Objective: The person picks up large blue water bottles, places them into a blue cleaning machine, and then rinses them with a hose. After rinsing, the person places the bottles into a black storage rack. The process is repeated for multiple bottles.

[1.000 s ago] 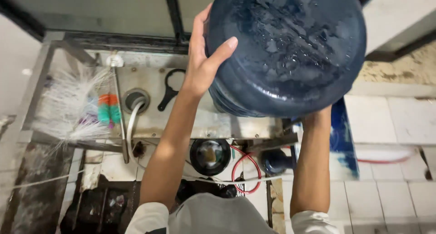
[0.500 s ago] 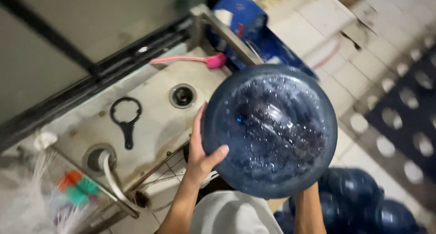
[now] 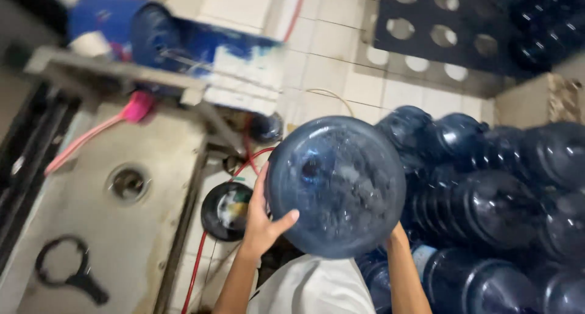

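Mostly your right hand was hidden behind the big blue water jug, so its fingers could not be made out; your left hand held the jug's rim with fingers spread. You held it chest-high, its round wet base facing you, beside stacked blue jugs and the steel sink, where a black wrench lay
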